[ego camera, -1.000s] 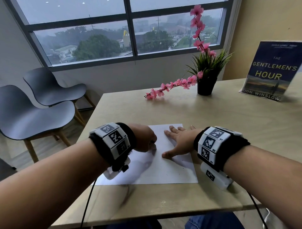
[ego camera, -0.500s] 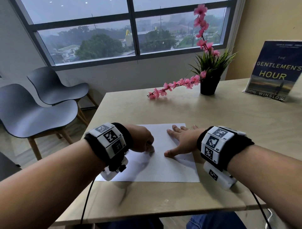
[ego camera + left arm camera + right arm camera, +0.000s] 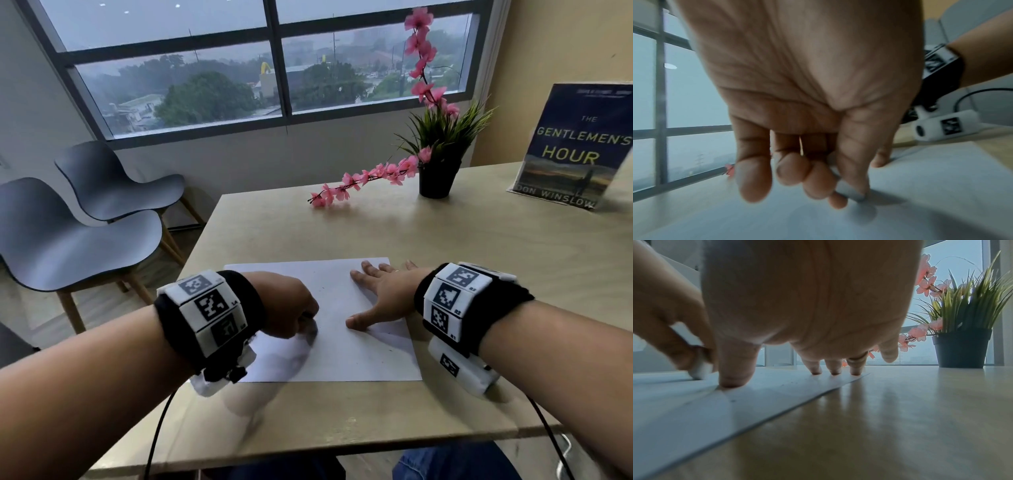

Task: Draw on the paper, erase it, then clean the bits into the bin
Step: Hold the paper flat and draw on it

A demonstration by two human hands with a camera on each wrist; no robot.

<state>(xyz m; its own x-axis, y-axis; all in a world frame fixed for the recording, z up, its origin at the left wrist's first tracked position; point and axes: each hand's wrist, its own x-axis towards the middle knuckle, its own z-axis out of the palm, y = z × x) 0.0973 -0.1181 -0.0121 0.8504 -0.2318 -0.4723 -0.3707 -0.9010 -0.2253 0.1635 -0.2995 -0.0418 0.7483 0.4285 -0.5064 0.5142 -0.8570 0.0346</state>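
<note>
Seated at a wooden table, a person pinches a white eraser in the curled fingers of the left hand, its tip pressed onto the white paper. Meanwhile the right hand lies flat with fingers spread, pinning the sheet's right side.

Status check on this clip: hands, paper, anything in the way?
Left hand pinches eraser against paper. Right hand flat, pinning the sheet. A few dark bits on it. Nothing in the way; no bin in view.
</note>
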